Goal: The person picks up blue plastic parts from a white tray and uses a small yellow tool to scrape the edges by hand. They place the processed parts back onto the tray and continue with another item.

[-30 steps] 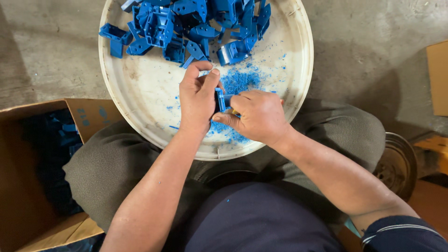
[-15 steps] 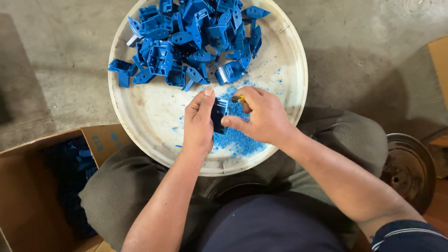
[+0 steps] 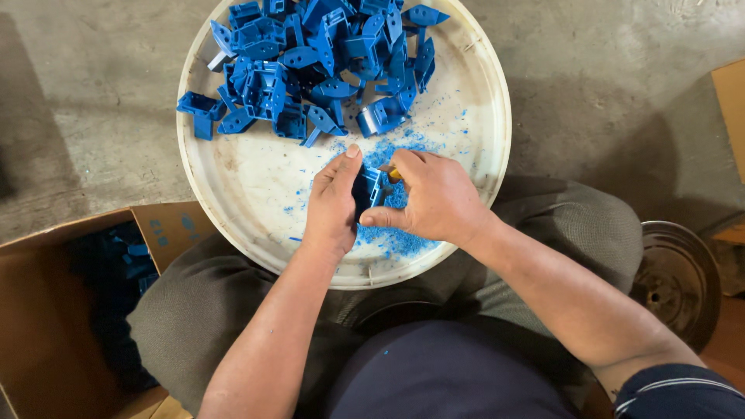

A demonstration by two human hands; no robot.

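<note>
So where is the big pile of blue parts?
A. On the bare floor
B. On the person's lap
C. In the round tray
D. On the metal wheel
C: the pile of blue parts lies at the far side of the round tray, beyond the left hand and right hand, which hold one blue part between them.

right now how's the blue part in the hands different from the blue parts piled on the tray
The blue part in the hands is one piece, gripped between the left hand and right hand above the scattered blue shavings; the piled blue parts are many, lying loose at the far side of the round tray, untouched. The held part is mostly hidden by fingers; the piled ones show fully. Both are the same blue plastic.
</note>
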